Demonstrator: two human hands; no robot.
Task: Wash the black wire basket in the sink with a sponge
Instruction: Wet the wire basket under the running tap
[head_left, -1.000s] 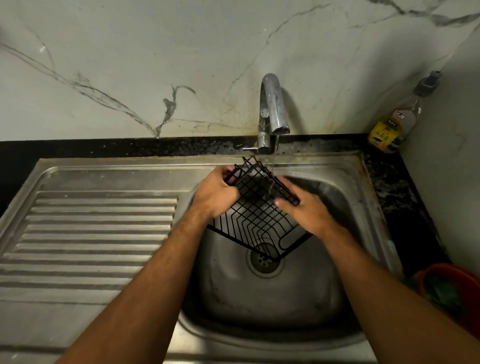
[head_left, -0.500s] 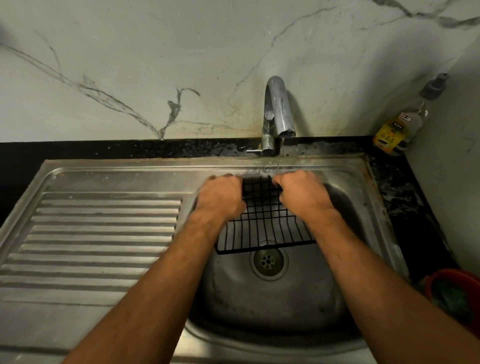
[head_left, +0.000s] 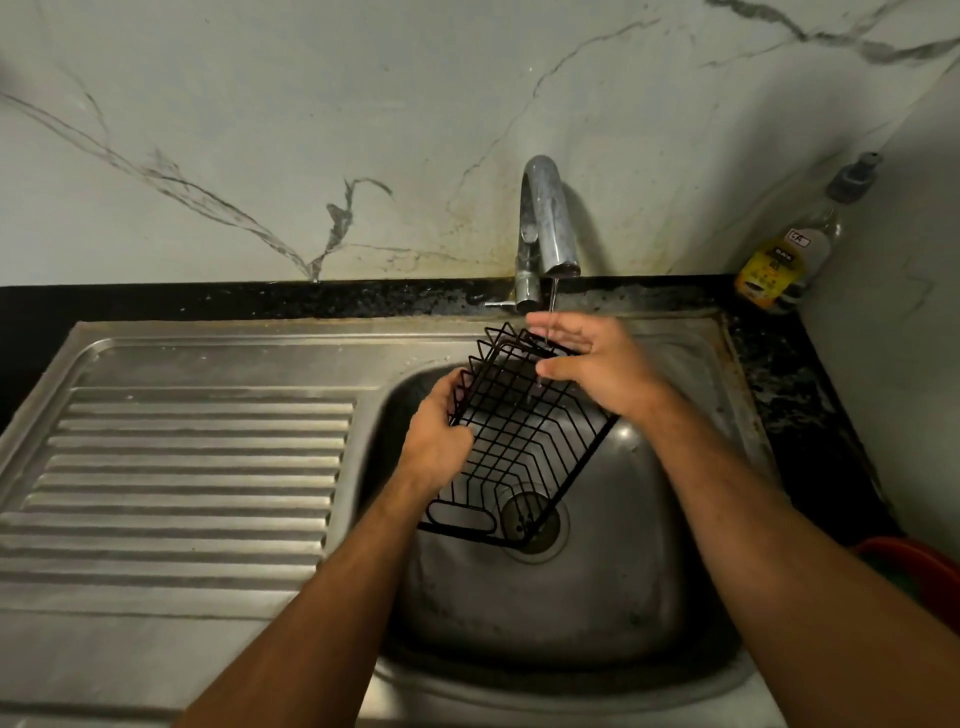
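Basket (head_left: 524, 436) now tilted between hands; left (head_left: 435, 441) gripping, right (head_left: 597, 366) flat

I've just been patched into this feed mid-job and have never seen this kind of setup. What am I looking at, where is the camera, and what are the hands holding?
There is no machine here: a person is working with two bare hands. The single camera sits on their head, looking forward and down, so both forearms reach in from the bottom edge. Below them is a steel sink with a ribbed draining board on the left. The left hand grips one side of the black wire basket, holding it tilted above the drain. The right hand lies with straight fingers against the basket's far end, under a thin stream from the tap. A soap bottle stands in the back right corner. I see no sponge.
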